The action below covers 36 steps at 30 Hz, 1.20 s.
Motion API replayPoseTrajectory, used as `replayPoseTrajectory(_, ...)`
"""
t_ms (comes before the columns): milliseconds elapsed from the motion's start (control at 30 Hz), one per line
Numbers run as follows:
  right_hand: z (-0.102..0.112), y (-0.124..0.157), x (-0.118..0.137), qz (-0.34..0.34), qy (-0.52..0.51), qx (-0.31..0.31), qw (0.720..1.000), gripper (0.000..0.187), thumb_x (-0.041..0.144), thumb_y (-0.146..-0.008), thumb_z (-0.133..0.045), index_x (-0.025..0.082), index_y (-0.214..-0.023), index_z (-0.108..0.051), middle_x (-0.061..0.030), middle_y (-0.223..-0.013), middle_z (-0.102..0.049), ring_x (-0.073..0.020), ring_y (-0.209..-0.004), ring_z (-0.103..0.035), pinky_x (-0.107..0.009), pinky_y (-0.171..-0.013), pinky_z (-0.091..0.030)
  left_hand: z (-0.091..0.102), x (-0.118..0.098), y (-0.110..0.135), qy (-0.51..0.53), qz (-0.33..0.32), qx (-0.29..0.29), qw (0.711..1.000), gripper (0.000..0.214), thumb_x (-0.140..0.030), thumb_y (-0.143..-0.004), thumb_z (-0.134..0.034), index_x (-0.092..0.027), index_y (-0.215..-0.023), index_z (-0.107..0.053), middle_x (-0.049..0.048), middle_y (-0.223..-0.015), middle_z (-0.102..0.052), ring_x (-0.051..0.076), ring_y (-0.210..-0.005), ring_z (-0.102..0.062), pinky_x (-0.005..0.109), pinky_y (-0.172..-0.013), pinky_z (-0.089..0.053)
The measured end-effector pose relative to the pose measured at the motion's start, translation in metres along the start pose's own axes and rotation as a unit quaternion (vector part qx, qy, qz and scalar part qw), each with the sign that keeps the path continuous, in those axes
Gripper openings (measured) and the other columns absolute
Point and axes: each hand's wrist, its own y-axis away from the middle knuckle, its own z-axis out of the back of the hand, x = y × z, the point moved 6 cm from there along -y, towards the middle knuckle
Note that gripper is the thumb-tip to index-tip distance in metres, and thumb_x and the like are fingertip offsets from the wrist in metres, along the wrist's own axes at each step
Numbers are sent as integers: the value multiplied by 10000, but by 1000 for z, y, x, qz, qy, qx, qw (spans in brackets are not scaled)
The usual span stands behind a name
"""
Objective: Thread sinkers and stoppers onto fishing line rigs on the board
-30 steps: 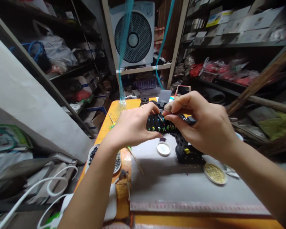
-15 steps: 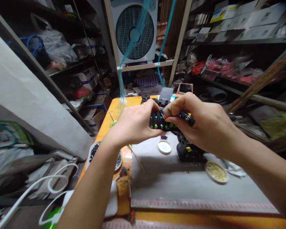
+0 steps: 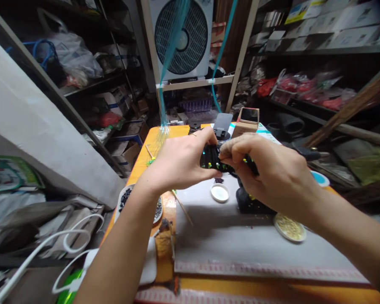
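Note:
My left hand [image 3: 180, 162] and my right hand [image 3: 272, 173] meet above the table and both grip a black strip [image 3: 213, 159] studded with small green and yellow beads. The left thumb and fingers pinch its left end. The right fingers are curled over its right part, and the fingertips press onto the top. The strip hangs down to a black pile [image 3: 250, 204] on the grey mat [image 3: 228, 240]. A small white lid [image 3: 219, 193] lies just below the hands.
A dish of gold beads [image 3: 289, 228] sits to the right on the mat, a plate of dark beads [image 3: 126, 200] at the left edge of the orange table [image 3: 152, 147]. A phone on a stand [image 3: 222, 124], a box, a fan [image 3: 182, 40] and crowded shelves lie behind. White cables trail at lower left.
The view has shifted a little; both hands stay joined on the beaded strip, with the right hand dropping slightly and covering more of it.

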Motion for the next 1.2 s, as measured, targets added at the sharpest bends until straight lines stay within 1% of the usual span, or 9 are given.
replayPoseTrajectory(300,0,1,16,104,68,24,992,194,-36,-873,-502,157,-866,-519,-121,-905,-694,-252,-869,-685,-367,-750,-573,0,-1,0,-9,-9,-10,1000,368,-419,-808,-693,-219,-1070,-531,-18,-1009,-708,200,-879,-672,288,-662,-396)
replayPoseTrajectory(500,2,6,22,144,97,41,984,194,-9,-917,-457,150,-966,-557,-113,-937,-714,-254,-913,-703,-396,-818,-609,-1,0,0,6,-6,-8,1000,357,-369,-791,-687,-214,-1069,-526,2,-1052,-706,220,-960,-678,294,-723,-430)
replayPoseTrajectory(667,6,17,28,181,129,77,972,215,21,-960,-429,57,-1081,-603,-189,-1034,-735,-295,-1076,-685,-429,-953,-582,-2,0,0,2,-12,-15,1000,358,-378,-794,-683,-218,-1073,-526,4,-1068,-704,228,-981,-679,296,-737,-433)
replayPoseTrajectory(733,7,32,29,171,132,113,970,290,5,-954,-429,18,-1199,-584,-213,-1224,-680,-320,-1257,-580,-454,-1041,-521,-1,-1,0,-3,-9,-15,1000,347,-377,-797,-677,-222,-1069,-527,-1,-1056,-707,228,-969,-682,294,-729,-428)
replayPoseTrajectory(800,6,57,29,140,115,151,972,377,-3,-947,-434,71,-1292,-568,-174,-1372,-603,-319,-1329,-506,-469,-1064,-481,0,-1,1,-11,0,-15,1000,359,-389,-787,-690,-227,-1067,-533,-9,-1037,-710,228,-944,-684,295,-718,-418)
replayPoseTrajectory(867,6,87,23,49,55,161,984,355,9,-941,-457,173,-1200,-638,-91,-1222,-691,-242,-1111,-627,-410,-952,-528,1,-1,1,-18,8,-13,1000,390,-395,-765,-713,-232,-1072,-538,-12,-1032,-709,231,-936,-682,297,-717,-411)
replayPoseTrajectory(967,-5,133,14,-63,52,201,976,160,118,-937,-537,162,-962,-688,-95,-904,-693,-214,-799,-636,-338,-631,-544,1,-1,0,-27,15,-10,999,413,-397,-749,-724,-230,-1079,-540,-3,-1027,-711,242,-940,-681,302,-722,-412)
replayPoseTrajectory(1067,-15,162,7,-132,54,197,970,84,146,-909,-602,173,-924,-679,-80,-848,-673,-220,-771,-631,-345,-620,-539,1,0,0,-28,19,-2,999,423,-412,-757,-720,-228,-1091,-537,2,-1029,-715,247,-943,-685,304,-719,-421)
replayPoseTrajectory(1200,-20,174,4,-179,37,160,970,91,138,-913,-594,188,-866,-654,-60,-801,-673,-222,-742,-637,-361,-642,-540,1,-2,1,-25,2,10,1000,500,-414,-774,-730,-235,-1192,-522,15,-1155,-706,242,-1027,-676,308,-792,-463)
